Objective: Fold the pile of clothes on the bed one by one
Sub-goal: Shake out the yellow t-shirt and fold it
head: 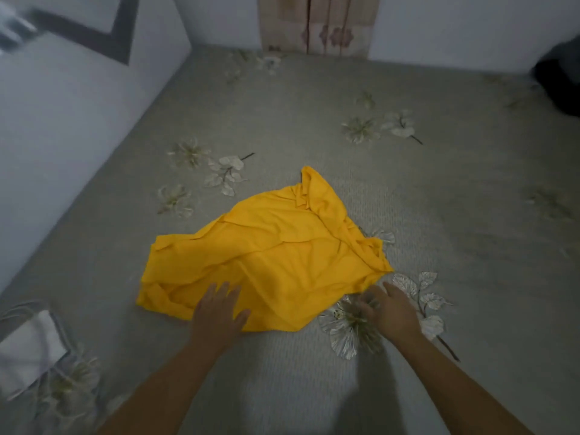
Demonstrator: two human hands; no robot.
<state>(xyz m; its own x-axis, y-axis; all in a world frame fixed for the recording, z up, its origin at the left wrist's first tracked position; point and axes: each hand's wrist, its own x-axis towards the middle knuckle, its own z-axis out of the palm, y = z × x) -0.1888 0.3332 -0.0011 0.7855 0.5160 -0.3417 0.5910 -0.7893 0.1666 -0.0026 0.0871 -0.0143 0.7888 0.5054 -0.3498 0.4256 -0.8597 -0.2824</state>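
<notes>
1. Head view: a crumpled yellow garment (266, 259) lies mid-bed (439, 189).
2. Left hand (218, 312) rests flat, fingers spread, on its near edge.
3. Right hand (390, 309), fingers curled, is blurred beside the hem; grip unclear.

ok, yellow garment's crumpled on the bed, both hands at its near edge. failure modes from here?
1. The yellow garment is heavily creased; folding now would likely lock wrinkles in.
2. Left hand lies flat on the cloth, so a pull by the right hand could skew it.
3. Right hand's grip on the hem is blurred, possibly missed.
</notes>
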